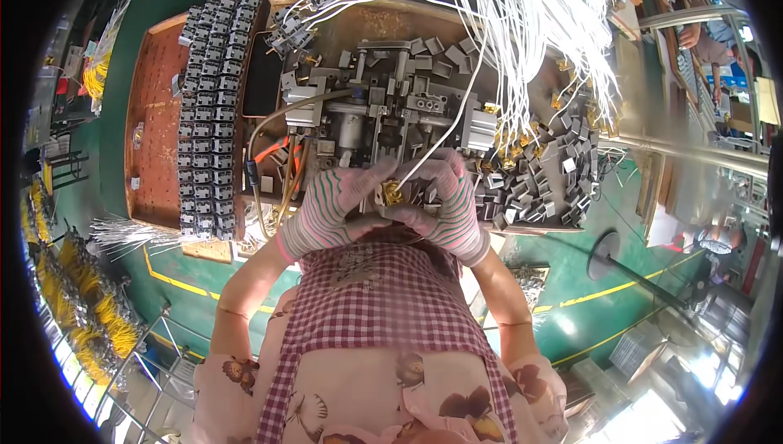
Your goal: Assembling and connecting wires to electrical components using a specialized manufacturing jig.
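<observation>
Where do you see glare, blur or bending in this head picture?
All in the head view: a metal beam at upper right bows near the dark round rim; the green floor at lower right carries a bright glare spot; the rail at right looks soft; the gold-coloured part between the left hand and right hand glints.

Bright light makes the wires (534, 24) gleam at one o'clock, glares off the floor (565, 325) at four and flares near the rim toward four and eight, while fisheye curvature bends edges beside black corners and hazy smearing softens three.
</observation>
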Action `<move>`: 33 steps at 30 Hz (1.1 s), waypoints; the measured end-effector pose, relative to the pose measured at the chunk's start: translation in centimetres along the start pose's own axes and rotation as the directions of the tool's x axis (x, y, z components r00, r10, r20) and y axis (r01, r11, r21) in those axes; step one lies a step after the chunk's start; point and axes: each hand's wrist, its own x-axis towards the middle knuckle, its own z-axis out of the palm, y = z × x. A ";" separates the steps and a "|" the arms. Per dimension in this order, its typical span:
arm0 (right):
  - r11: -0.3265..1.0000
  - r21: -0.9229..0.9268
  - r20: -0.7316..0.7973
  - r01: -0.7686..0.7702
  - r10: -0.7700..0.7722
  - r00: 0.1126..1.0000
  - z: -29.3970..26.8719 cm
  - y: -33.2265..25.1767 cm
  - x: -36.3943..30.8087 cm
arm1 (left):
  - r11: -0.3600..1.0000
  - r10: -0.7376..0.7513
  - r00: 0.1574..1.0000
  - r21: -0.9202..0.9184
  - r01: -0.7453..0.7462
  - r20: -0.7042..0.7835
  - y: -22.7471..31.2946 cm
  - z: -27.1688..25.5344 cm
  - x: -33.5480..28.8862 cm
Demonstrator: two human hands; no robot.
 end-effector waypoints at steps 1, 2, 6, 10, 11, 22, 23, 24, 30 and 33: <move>0.981 0.168 0.070 -0.096 0.086 0.994 0.0 -0.3 0.3 | 1.000 -0.002 1.000 0.002 0.002 -0.002 0.0 0.7 -0.1; 0.925 0.325 0.154 -0.199 0.156 0.976 0.0 -0.6 0.6 | 0.948 -0.070 0.991 -0.318 0.029 -0.117 0.1 1.8 -0.2; 0.978 0.182 0.141 -0.103 0.078 0.987 -0.1 -0.4 1.7 | 0.589 -0.420 0.906 -0.775 0.230 -0.051 -0.4 2.6 0.5; 0.994 -0.086 0.194 -0.067 0.083 0.978 0.7 2.9 3.0 | 0.693 -0.479 0.865 -0.670 0.266 -0.151 -2.4 3.1 2.8; 0.964 -0.248 0.159 0.095 -0.057 0.986 0.8 3.3 3.8 | 0.692 -0.479 0.864 -0.671 0.265 -0.153 -2.4 2.8 3.0; 0.812 -0.578 0.157 0.074 0.022 0.987 2.1 6.1 5.9 | 0.852 0.080 0.991 0.524 -0.014 -0.104 -5.0 0.4 4.4; 0.813 -0.577 0.162 0.078 0.021 0.987 1.4 5.5 5.6 | 0.855 0.042 0.996 0.518 0.004 -0.078 -5.5 0.5 4.3; 0.903 -0.430 0.070 -0.030 0.066 0.995 0.0 4.8 4.8 | 0.856 0.039 0.996 0.517 0.009 -0.083 -5.5 0.5 4.2; 0.674 -0.633 -0.456 -0.381 0.074 0.887 -5.8 9.9 -4.7 | 0.828 0.040 0.999 0.560 -0.021 -0.022 -5.4 0.6 4.5; 0.654 -0.662 -0.336 -0.367 0.179 0.925 -6.4 10.7 -5.0 | 0.820 0.042 0.998 0.573 -0.015 -0.035 -5.6 0.7 4.4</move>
